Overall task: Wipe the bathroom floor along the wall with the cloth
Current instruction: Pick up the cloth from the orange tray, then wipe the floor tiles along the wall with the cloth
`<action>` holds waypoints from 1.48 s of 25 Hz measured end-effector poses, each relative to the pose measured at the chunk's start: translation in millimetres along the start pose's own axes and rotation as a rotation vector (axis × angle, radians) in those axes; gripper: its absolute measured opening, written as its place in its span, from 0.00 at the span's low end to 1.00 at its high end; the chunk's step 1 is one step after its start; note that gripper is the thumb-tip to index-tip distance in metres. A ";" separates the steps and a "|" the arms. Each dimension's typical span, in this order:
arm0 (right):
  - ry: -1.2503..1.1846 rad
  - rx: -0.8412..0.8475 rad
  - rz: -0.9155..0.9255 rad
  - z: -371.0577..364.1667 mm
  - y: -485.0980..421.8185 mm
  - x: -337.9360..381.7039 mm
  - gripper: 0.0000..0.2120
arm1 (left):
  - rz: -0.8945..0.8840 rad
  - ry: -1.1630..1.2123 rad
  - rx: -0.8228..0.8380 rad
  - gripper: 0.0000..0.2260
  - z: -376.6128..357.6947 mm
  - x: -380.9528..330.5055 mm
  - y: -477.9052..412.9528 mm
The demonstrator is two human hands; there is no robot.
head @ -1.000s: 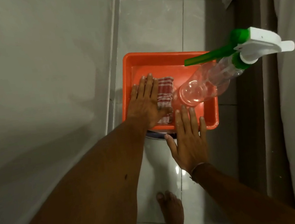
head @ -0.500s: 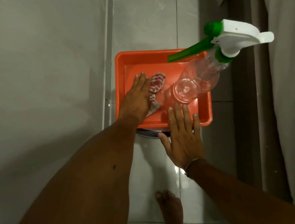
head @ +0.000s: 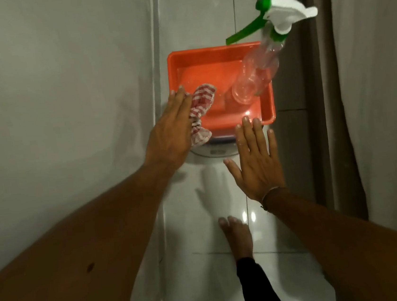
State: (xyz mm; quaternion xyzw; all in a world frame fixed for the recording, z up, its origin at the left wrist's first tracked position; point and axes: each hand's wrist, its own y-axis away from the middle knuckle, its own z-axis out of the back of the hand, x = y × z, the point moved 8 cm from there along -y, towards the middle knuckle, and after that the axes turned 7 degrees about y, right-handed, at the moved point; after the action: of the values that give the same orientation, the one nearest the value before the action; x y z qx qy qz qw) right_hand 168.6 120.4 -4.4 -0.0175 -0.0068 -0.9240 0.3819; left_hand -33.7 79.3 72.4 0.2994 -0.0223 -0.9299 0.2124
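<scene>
Gleaming floor tiles [head: 275,272] beside wall [head: 62,91]

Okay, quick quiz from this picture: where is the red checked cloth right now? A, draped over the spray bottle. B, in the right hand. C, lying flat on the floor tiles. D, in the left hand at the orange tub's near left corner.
D: the left hand grips the bunched cloth over the orange tub's near left corner.

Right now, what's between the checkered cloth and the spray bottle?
Only bare orange tray floor between cloth and spray bottle, in the head view.
</scene>
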 end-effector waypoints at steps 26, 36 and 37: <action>0.091 0.318 0.036 -308.1 241.1 66.2 0.42 | 0.174 -0.275 0.229 0.45 -327.5 239.6 215.0; 0.009 0.334 -0.027 -376.9 233.5 49.4 0.40 | 0.134 -0.249 0.099 0.32 -373.5 270.1 188.6; -0.004 0.331 -0.042 -379.4 234.5 49.8 0.40 | 0.118 -0.265 0.088 0.32 -373.9 271.3 182.2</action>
State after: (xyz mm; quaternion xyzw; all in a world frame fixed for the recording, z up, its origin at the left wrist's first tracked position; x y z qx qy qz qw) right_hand 288.7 -90.7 -381.8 0.0439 -0.1602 -0.9180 0.3602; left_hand 49.4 -165.0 -351.9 0.1810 -0.1083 -0.9454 0.2483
